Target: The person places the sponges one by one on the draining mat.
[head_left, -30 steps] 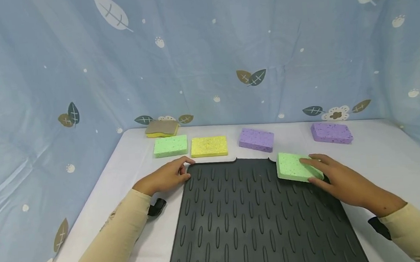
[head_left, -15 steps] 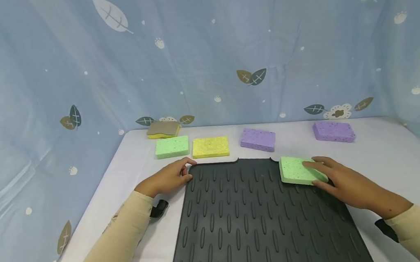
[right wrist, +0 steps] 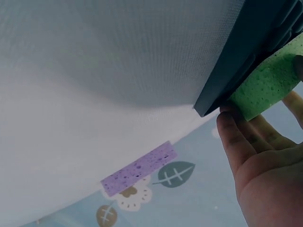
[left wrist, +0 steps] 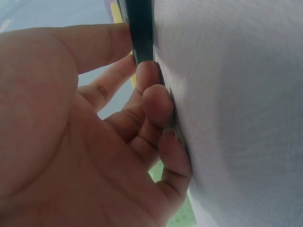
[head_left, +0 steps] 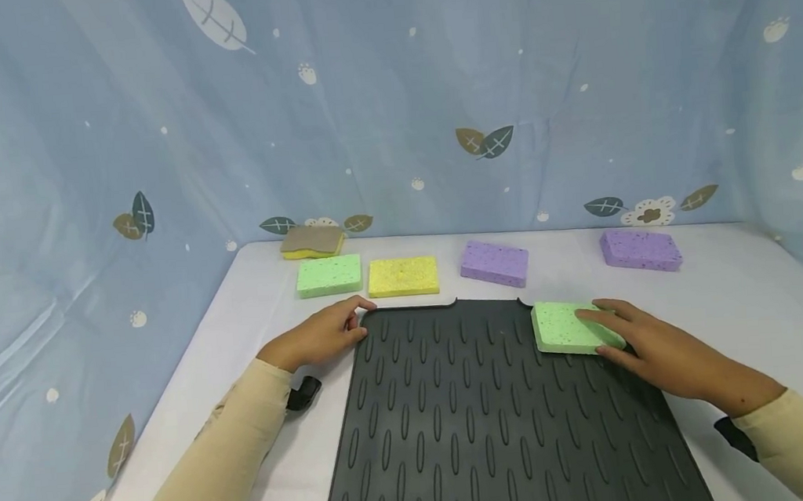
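A black ribbed rubber mat [head_left: 471,414] lies on the white-covered table. At its far left corner my left hand [head_left: 326,333] pinches the edge between thumb and index finger; in the left wrist view the other fingers curl down beside the mat's rim [left wrist: 142,33]. My right hand [head_left: 657,350] holds a speckled green sponge [head_left: 559,328] at the mat's far right corner, thumb on the near side and fingers over the top. In the right wrist view this sponge [right wrist: 270,87] sits on the mat, partly covered by the fingers.
Along the back of the table lie a yellow sponge with a grey-brown top [head_left: 312,242], another green sponge [head_left: 329,276], a yellow sponge [head_left: 403,276] and two purple sponges, one in the middle [head_left: 494,263] and one at right [head_left: 640,250]. A blue leaf-patterned curtain [head_left: 389,86] hangs behind.
The right hand has brought the green sponge slightly nearer and lower onto the mat's far right corner. The left hand stays at its corner; the head view shifts a little.
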Available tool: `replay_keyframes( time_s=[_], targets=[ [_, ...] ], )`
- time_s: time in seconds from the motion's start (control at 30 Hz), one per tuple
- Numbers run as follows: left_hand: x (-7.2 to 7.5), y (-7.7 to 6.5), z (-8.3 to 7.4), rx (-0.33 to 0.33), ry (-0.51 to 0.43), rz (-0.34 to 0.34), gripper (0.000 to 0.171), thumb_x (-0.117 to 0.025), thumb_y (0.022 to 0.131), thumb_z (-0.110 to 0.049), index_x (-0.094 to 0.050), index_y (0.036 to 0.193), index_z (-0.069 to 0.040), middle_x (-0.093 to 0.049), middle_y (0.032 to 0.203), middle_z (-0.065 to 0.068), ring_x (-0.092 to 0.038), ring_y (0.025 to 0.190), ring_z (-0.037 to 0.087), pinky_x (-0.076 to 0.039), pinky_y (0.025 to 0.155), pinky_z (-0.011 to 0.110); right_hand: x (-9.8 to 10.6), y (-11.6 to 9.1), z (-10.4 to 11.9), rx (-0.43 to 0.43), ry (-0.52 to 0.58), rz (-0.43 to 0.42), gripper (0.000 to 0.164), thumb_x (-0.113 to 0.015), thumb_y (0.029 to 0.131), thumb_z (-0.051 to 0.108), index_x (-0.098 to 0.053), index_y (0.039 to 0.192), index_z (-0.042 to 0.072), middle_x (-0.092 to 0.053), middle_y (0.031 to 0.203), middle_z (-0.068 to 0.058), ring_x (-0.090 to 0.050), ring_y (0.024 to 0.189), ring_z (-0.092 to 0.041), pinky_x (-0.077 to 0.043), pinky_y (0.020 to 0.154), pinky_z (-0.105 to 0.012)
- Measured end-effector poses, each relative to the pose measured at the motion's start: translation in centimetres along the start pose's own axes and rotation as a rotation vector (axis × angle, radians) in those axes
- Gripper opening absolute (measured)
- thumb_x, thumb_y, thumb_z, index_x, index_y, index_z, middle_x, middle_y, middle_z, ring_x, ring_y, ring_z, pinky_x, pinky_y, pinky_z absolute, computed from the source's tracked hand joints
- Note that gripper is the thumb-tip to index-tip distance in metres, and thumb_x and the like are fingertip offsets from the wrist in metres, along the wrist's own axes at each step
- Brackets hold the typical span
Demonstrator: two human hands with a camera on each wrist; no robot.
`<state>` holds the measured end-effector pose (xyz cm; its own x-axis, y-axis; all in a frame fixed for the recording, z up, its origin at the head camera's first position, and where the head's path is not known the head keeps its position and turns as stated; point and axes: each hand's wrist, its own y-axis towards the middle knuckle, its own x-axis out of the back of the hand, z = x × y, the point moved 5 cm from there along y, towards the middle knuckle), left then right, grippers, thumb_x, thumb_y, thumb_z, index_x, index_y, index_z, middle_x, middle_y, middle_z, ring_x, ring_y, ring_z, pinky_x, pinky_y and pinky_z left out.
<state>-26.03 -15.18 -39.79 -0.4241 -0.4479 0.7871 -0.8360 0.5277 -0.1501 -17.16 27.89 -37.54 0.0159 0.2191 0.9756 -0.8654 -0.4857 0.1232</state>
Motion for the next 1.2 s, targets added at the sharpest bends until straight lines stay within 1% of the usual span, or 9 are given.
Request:
replay_keyframes(
  time_s=[0.2, 0.27, 0.43, 0.5, 0.77, 0.83, 0.93, 1.07, 1.2],
  targets=[
    [0.1, 0.1, -0.1, -0.005, -0.008, 0.008, 0.040, -0.059, 0.101, -0.012, -0.049, 0.140, -0.009, -0.053, 0.087, 0.003, -0.046, 0.071, 0.014, -0.040, 0.068, 0.029, 0.0, 0.0, -0.1, -0.011, -0.001, 0.015, 0.056, -0.067, 0.097, 0.025, -0.046, 0.149, 0.016, -0.046, 0.145, -0.023, -0.054, 0.125, -0.045, -0.049, 0.090, -0.060],
    [0.2, 0.2, -0.1, -0.014, -0.004, 0.005, 0.041, -0.059, 0.101, -0.013, -0.048, 0.141, -0.008, -0.053, 0.087, 0.003, -0.046, 0.071, 0.014, -0.040, 0.068, 0.029, 0.0, 0.0, -0.2, -0.012, -0.005, 0.018, 0.057, -0.067, 0.097, 0.025, -0.045, 0.149, 0.016, -0.045, 0.145, -0.023, -0.054, 0.125, -0.046, -0.049, 0.090, -0.061],
    [0.2, 0.5, 0.0, -0.013, 0.007, 0.002, 0.042, -0.059, 0.101, -0.015, -0.048, 0.141, -0.010, -0.054, 0.088, 0.002, -0.046, 0.072, 0.013, -0.041, 0.069, 0.029, 0.0, 0.1, -0.2, -0.015, 0.001, 0.019, 0.057, -0.067, 0.097, 0.025, -0.045, 0.149, 0.016, -0.045, 0.146, -0.024, -0.053, 0.125, -0.046, -0.048, 0.091, -0.062],
    [0.2, 0.5, 0.1, -0.005, 0.010, 0.003, 0.042, -0.060, 0.101, -0.015, -0.048, 0.141, -0.010, -0.054, 0.088, 0.002, -0.046, 0.072, 0.012, -0.041, 0.069, 0.029, 0.0, 0.1, -0.3, -0.015, 0.003, 0.020, 0.057, -0.067, 0.097, 0.025, -0.046, 0.149, 0.016, -0.045, 0.146, -0.024, -0.053, 0.126, -0.046, -0.048, 0.091, -0.062],
    [0.1, 0.3, 0.2, -0.018, 0.006, 0.000, 0.042, -0.060, 0.101, -0.014, -0.048, 0.141, -0.008, -0.054, 0.086, 0.002, -0.046, 0.071, 0.013, -0.041, 0.068, 0.029, -0.2, 0.1, -0.3, -0.013, 0.001, 0.014, 0.057, -0.067, 0.097, 0.025, -0.046, 0.149, 0.016, -0.045, 0.146, -0.023, -0.054, 0.125, -0.046, -0.049, 0.091, -0.061],
    [0.1, 0.3, 0.3, -0.009, 0.003, -0.002, 0.041, -0.060, 0.101, -0.014, -0.049, 0.140, -0.009, -0.053, 0.086, 0.002, -0.046, 0.072, 0.013, -0.041, 0.069, 0.029, -0.2, 0.1, -0.2, -0.014, 0.001, 0.011, 0.056, -0.067, 0.097, 0.026, -0.046, 0.149, 0.017, -0.045, 0.146, -0.023, -0.054, 0.125, -0.046, -0.049, 0.090, -0.062],
    [0.0, 0.3, 0.3, -0.003, -0.001, -0.001, 0.041, -0.059, 0.101, -0.014, -0.049, 0.140, -0.009, -0.053, 0.086, 0.002, -0.046, 0.072, 0.013, -0.041, 0.069, 0.029, -0.1, 0.2, -0.2, -0.028, 0.018, 0.015, 0.055, -0.065, 0.098, 0.030, -0.047, 0.149, 0.018, -0.044, 0.148, -0.022, -0.052, 0.127, -0.045, -0.048, 0.091, -0.063],
    [-0.1, 0.2, 0.2, -0.003, -0.003, 0.000, 0.041, -0.059, 0.101, -0.013, -0.049, 0.140, -0.008, -0.053, 0.086, 0.002, -0.046, 0.072, 0.013, -0.040, 0.068, 0.028, 0.3, 0.3, -0.4, -0.080, 0.050, 0.019, 0.053, -0.060, 0.101, 0.037, -0.048, 0.148, 0.017, -0.041, 0.150, -0.022, -0.046, 0.131, -0.046, -0.043, 0.094, -0.066],
    [-0.1, 0.2, 0.1, -0.006, 0.000, -0.003, 0.040, -0.059, 0.101, -0.013, -0.049, 0.140, -0.008, -0.053, 0.086, 0.002, -0.046, 0.071, 0.013, -0.040, 0.068, 0.028, 1.2, 0.7, -1.0, -0.117, 0.035, -0.019, 0.051, -0.058, 0.102, 0.037, -0.049, 0.146, 0.013, -0.042, 0.148, -0.024, -0.043, 0.131, -0.047, -0.041, 0.094, -0.069]
  ],
)
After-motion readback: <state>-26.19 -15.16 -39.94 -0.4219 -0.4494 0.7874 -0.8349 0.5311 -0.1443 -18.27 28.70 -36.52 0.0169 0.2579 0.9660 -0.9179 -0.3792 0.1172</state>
